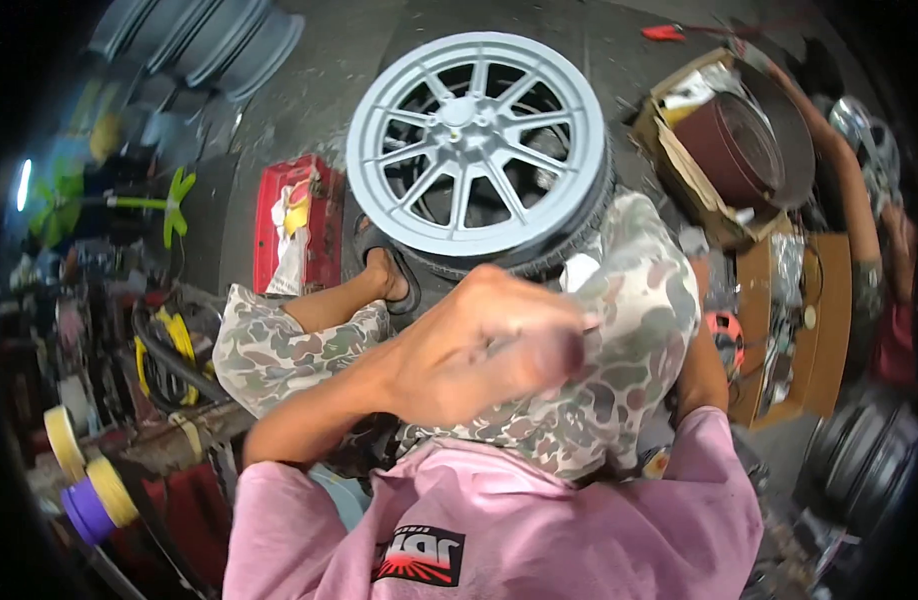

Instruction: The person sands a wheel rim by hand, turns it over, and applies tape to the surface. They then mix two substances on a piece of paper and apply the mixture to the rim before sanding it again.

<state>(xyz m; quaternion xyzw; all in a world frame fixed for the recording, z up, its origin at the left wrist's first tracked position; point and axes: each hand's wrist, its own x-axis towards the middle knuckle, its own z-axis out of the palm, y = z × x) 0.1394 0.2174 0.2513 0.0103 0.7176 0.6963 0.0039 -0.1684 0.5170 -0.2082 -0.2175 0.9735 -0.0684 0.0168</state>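
Note:
My left hand (484,345) is raised in front of my lap, its fingers curled closed and partly smeared by motion. A small dark bit shows by the fingertips, but I cannot make out what it is. Beyond the hand, a silver multi-spoke wheel rim (466,110) lies face up on a black tyre (604,205), between my feet and knees. The hand is apart from both. Beside my camouflage-covered leg (634,330), my right forearm reaches down, and the right hand is hidden behind the leg.
A red tool tray (264,245) with rags stands left of the wheel. To the right are a cardboard box (724,235) holding a brown drum and a shallow carton (829,330) of small parts. Another person's arm (829,140) reaches in there. Tape rolls (64,440) sit at left.

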